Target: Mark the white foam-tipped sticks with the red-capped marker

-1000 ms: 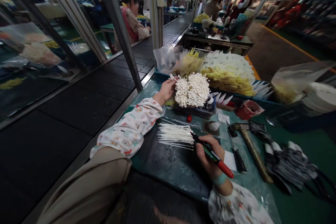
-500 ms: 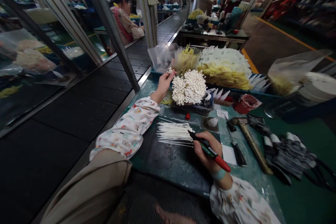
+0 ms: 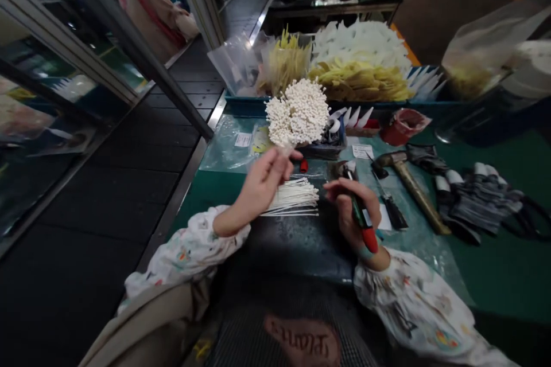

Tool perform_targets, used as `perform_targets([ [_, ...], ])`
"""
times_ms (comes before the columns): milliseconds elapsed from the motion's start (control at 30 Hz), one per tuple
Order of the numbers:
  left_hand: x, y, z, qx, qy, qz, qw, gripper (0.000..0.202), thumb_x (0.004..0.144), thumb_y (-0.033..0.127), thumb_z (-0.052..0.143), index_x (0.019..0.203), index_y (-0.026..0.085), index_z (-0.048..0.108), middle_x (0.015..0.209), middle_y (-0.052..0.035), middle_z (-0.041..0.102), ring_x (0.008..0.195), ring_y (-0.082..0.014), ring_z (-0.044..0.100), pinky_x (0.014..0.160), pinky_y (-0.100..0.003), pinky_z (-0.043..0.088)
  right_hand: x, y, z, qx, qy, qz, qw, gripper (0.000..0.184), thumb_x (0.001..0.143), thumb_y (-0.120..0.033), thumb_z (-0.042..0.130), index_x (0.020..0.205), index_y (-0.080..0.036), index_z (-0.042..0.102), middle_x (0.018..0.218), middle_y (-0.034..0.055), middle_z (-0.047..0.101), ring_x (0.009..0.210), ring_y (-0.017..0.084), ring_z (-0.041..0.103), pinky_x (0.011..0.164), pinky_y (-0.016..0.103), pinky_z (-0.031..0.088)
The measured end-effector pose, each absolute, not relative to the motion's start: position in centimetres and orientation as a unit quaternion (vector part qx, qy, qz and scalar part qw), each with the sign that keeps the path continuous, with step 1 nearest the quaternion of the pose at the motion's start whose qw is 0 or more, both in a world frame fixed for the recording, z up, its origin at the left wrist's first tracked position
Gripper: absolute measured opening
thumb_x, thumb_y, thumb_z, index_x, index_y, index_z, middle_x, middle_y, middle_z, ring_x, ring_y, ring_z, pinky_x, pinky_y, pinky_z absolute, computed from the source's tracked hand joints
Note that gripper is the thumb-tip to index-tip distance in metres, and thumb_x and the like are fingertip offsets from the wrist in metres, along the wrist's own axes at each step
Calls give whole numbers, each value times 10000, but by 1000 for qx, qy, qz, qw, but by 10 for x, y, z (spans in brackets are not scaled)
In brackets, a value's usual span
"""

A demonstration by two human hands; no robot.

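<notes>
My left hand [image 3: 258, 186] is closed in a pinch in front of a dense bundle of white-tipped stems [image 3: 298, 110]. Blurred pale tips show at its fingertips, seemingly from a few such stems. Under and beside that hand, thin white stems [image 3: 299, 198] lie side by side on a dark mat [image 3: 293, 246]; the hand hides their left part. My right hand [image 3: 344, 206] is wrapped around a black marker pen with a red end [image 3: 368, 236], held apart from the stems, its tip pointing away from me. A small red cap [image 3: 303, 165] lies behind the stems.
Behind the bundle, a blue tray [image 3: 245, 106] holds yellow and whitish petal-like pieces [image 3: 361, 80]. To the right are a red cup [image 3: 403, 126], a hammer [image 3: 415, 189], a screwdriver [image 3: 392, 209] and grey gloves [image 3: 482, 203]. A dark conveyor [image 3: 142, 155] runs along the left.
My left hand has come from beside the bundle toward me, over the left part of the loose stems. My right hand has lifted the marker tip away from the stems. The view has tilted down.
</notes>
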State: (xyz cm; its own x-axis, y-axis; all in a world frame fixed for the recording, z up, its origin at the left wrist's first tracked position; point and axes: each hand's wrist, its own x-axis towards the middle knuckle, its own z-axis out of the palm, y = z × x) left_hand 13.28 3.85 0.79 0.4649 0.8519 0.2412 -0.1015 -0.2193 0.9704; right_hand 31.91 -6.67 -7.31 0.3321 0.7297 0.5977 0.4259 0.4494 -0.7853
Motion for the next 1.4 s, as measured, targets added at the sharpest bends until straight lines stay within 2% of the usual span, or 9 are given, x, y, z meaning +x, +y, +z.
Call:
perform_targets([
  [100, 141, 17, -17, 580, 294, 263, 713, 333, 946, 532, 630, 946, 203, 685, 674, 24, 504, 521, -82, 375, 484, -239, 279, 314, -60, -66, -515, -525, 158, 658, 150, 1042, -343, 548, 1158, -261, 597, 901, 18, 778, 681, 154, 729, 655, 335, 618],
  [200, 146, 17, -34, 552, 309, 204, 747, 348, 910, 513, 652, 935, 169, 698, 702, 6, 561, 523, -75, 376, 494, -236, 255, 311, -55, -60, -537, -504, 203, 645, 132, 992, -339, 637, 1086, -253, 604, 935, 21, 781, 730, 155, 750, 712, 335, 634],
  [300, 145, 20, -38, 587, 325, 173, 721, 342, 896, 497, 652, 902, 162, 720, 708, -10, 608, 533, -83, 388, 510, -239, 269, 311, -53, -57, -553, -487, 230, 636, 237, 916, -371, 727, 1065, -255, 585, 955, 29, 776, 808, 181, 767, 763, 354, 642],
  [467, 142, 19, -35, 643, 343, 168, 664, 391, 895, 494, 630, 680, 170, 672, 629, -2, 579, 538, -95, 386, 533, -252, 293, 313, -53, -57, -571, -451, 267, 632, 284, 886, -388, 762, 1037, -257, 559, 910, 16, 781, 796, 189, 777, 773, 354, 654],
  [567, 141, 20, -36, 637, 346, 168, 668, 407, 910, 508, 598, 685, 176, 669, 584, 16, 529, 514, -97, 355, 525, -261, 272, 312, -53, -55, -572, -448, 278, 628, 264, 886, -369, 768, 1033, -241, 590, 917, 19, 789, 833, 193, 789, 811, 352, 661],
  [700, 141, 21, -37, 645, 354, 167, 657, 412, 920, 521, 581, 700, 184, 672, 525, 39, 434, 505, -106, 359, 525, -270, 247, 311, -54, -55, -570, -462, 291, 615, 280, 858, -388, 795, 998, -222, 617, 887, 18, 783, 795, 197, 789, 755, 344, 673],
  [867, 142, 21, -36, 660, 349, 162, 645, 406, 907, 519, 585, 679, 191, 656, 545, 28, 456, 519, -112, 382, 529, -272, 258, 310, -54, -57, -569, -467, 302, 607, 341, 837, -425, 817, 1041, -232, 624, 911, 12, 780, 844, 195, 787, 784, 349, 676],
  [1233, 143, 19, -34, 680, 346, 163, 626, 363, 913, 441, 557, 653, 202, 645, 532, 35, 464, 517, -116, 393, 539, -272, 289, 312, -54, -57, -581, -443, 316, 605, 368, 816, -404, 836, 1038, -233, 597, 791, -20, 768, 686, 176, 760, 675, 317, 652],
  [1400, 144, 18, -35, 697, 332, 156, 617, 379, 925, 437, 530, 643, 203, 626, 536, 33, 472, 526, -119, 408, 544, -268, 297, 310, -54, -57, -580, -462, 313, 594, 376, 813, -430, 829, 1043, -241, 598, 794, -30, 757, 686, 173, 752, 673, 322, 647],
])
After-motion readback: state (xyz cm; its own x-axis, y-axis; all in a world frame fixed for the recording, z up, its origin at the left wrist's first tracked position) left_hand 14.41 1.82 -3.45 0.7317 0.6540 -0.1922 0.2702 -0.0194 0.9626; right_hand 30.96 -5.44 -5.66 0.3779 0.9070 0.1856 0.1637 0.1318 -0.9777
